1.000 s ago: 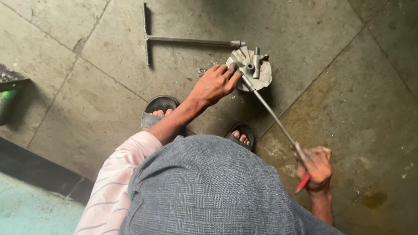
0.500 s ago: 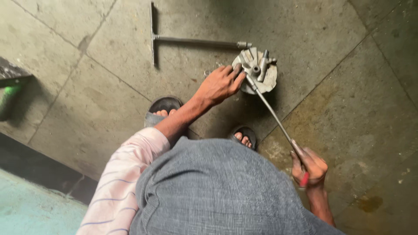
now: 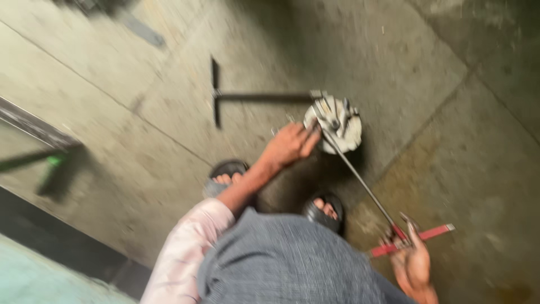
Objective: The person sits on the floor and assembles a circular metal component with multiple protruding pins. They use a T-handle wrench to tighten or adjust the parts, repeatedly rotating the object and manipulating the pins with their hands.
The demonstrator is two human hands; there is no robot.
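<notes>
Two hands are at work in the single head view, which looks straight down past my grey-clad knees to a stone floor (image 3: 450, 141); the picture is blurred by motion. My left hand (image 3: 289, 145) reaches forward, fingers flat and pressing on the near edge of a round metal disc tool (image 3: 336, 125) that lies on the floor just ahead of my sandalled feet. A dark T-shaped bar (image 3: 253, 97) runs out of the disc to the left. A thin steel rod (image 3: 360, 181) slants from the disc back to my right hand (image 3: 413, 264), which meets it at a red cross handle (image 3: 419, 236); the fingers look partly spread, and I cannot tell whether they grip it. If that handle is loose, I judge the rod could swing or drop toward my right foot (image 3: 325, 209). My left fingertips sit close to the disc's moving parts and could be pinched. No containers are in view.
</notes>
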